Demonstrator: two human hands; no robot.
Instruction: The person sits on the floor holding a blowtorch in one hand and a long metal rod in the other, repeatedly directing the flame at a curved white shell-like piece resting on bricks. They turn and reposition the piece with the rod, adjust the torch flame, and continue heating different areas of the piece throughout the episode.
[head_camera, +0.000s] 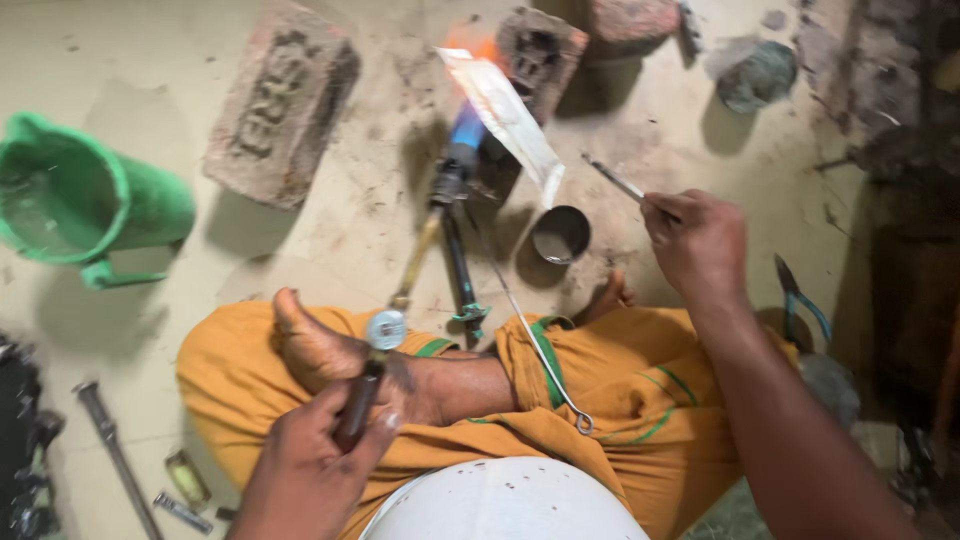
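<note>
Torch between bricks, left hand gripping its handle, right hand pinching a rod

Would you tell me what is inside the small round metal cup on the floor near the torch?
The metal cup shows only a dark interior; any contents are too shadowed and blurred to identify. Above it hangs a white strip, covering none of its opening. The floor beneath the cup is hidden.

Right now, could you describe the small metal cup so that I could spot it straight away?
Find the lit torch lying on the dusty floor ahead of the crossed legs. Just right of it stands the small metal cup, below the right hand: round, open-topped, dark inside, unlike the bricks.
</note>
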